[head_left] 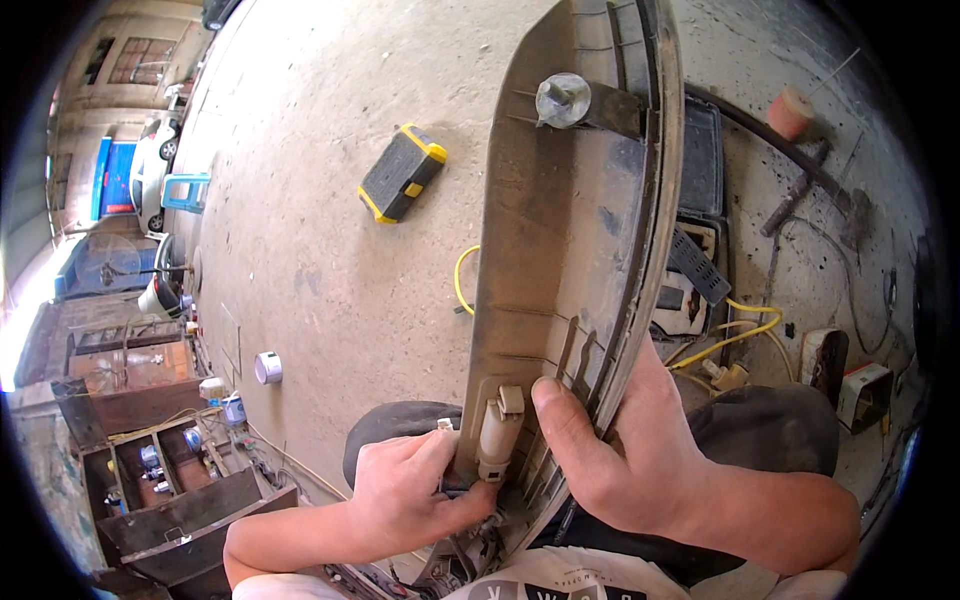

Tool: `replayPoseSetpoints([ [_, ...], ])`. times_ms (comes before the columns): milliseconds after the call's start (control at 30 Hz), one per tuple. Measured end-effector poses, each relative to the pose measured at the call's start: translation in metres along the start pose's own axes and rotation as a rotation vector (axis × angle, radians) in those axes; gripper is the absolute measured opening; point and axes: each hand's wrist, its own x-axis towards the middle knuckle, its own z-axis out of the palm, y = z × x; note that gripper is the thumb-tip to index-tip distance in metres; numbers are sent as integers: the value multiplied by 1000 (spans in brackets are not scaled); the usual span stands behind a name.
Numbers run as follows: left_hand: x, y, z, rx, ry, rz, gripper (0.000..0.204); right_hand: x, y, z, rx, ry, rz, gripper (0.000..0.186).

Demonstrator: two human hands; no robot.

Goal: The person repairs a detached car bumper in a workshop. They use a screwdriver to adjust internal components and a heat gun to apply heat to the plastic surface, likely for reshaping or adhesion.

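A long, dusty plastic car trim panel (pixel 530 250) stands tilted between my knees, its hollow inner side facing me. My right hand (pixel 640 450) grips its right edge, thumb pressed on the inner face and fingers behind. Near the lower end sits a beige plastic fitting (pixel 497 435) in a recess. Just left of it my left hand (pixel 405 485) is closed, with a fingertip touching the fitting's lower end. A small white plastic piece (pixel 446 425) pokes out from its fingers; the rest of that piece is hidden. Higher up, a round clear plastic part (pixel 562 100) is fixed to the panel.
A black-and-yellow toolbox (pixel 403 173) lies on the concrete floor, with a white round container (pixel 268 368) nearer. Behind the panel are an open black case (pixel 705 150) and a yellow cable (pixel 745 325). A hammer (pixel 855 218) lies far right; a compartment box (pixel 160 470) stands left.
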Motion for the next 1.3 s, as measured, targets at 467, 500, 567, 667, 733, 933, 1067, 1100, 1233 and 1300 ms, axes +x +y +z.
replayPoseSetpoints([
  [467, -7, 4, 7, 0, -20, -45, 33, 0, 0, 0, 18, -8, 11, 32],
  [500, -7, 4, 6, -1, -38, -58, 34, 0, 0, 0, 28, -11, 21, 32],
  [567, -6, 7, 5, -1, -46, -69, 35, 0, 0, 0, 19, -13, 12, 31],
  [667, -6, 10, 6, -11, -57, -89, 38, 0, 0, 0, 8, -15, 12, 31],
  [733, -6, 11, 7, -20, -62, -99, 39, 0, 0, 0, 4, -13, 14, 31],
  [933, -10, 8, 14, -85, -66, -155, 36, -1, 0, 0, -4, 3, 24, 32],
  [1067, -13, 8, 19, -197, -61, -278, 35, 0, 0, 0, -35, -19, 27, 33],
  [1100, -13, 9, 18, -233, -60, -310, 35, 0, 0, 0, -40, -22, 31, 34],
  [1233, -11, 8, 15, -305, -89, -276, 39, -1, 0, -1, -45, -23, 48, 35],
  [1300, -9, 8, 13, -377, -91, -243, 40, -1, 1, 0, -40, -14, 31, 36],
])
